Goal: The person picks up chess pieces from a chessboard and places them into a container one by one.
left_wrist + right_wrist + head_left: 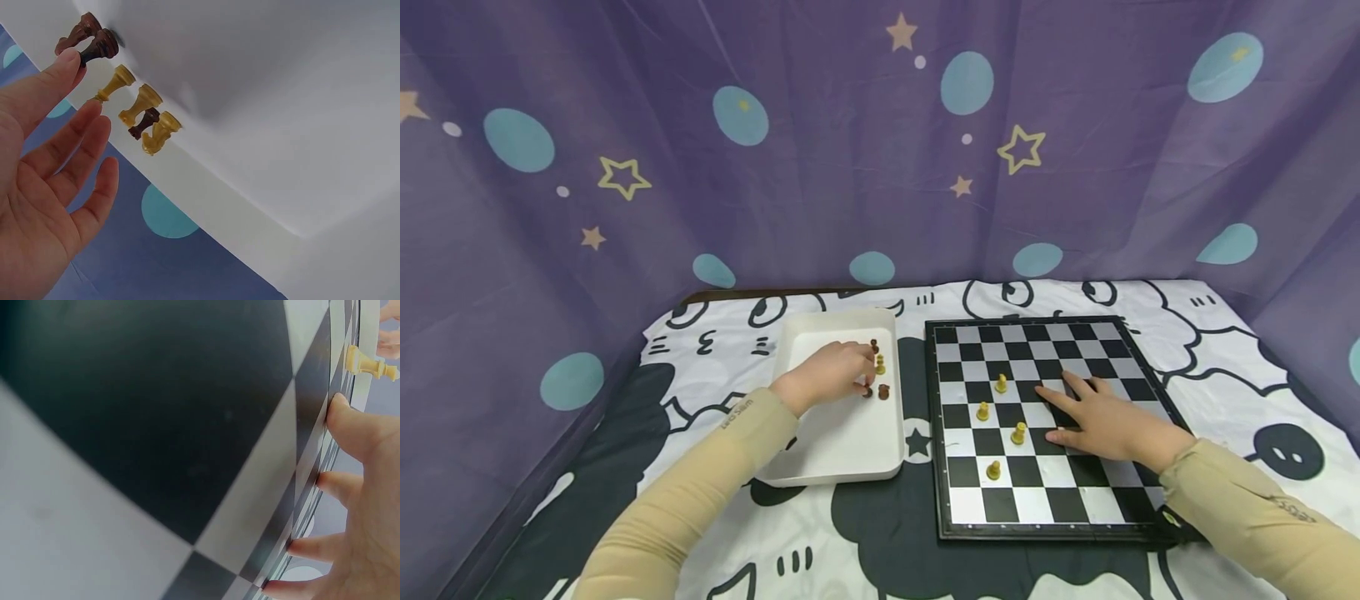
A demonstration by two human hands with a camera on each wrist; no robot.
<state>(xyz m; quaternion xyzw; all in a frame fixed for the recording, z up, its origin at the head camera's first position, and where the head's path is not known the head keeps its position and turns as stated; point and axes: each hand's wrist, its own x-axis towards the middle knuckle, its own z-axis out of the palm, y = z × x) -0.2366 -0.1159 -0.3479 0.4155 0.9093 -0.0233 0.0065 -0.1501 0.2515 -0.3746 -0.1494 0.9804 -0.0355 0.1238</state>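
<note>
My left hand (838,372) reaches into the white tray (831,467). In the left wrist view its thumb and forefinger pinch a dark brown chess piece (100,47); the forefinger is partly hidden behind the thumb. A reddish-brown chess piece (80,32) is right beside it, and several yellow and brown pieces, among them a yellow rook (140,105), stand along the tray's side. My right hand (1108,421) rests with spread fingers on the chessboard (1052,532). Left of its fingers, several yellow chess pieces stand on the squares, the nearest being one yellow piece (1018,433).
The tray and the board sit side by side on a cartoon-print cloth (880,533), with a narrow gap between them. Behind the table hangs a purple curtain (835,192) with stars and blue ovals.
</note>
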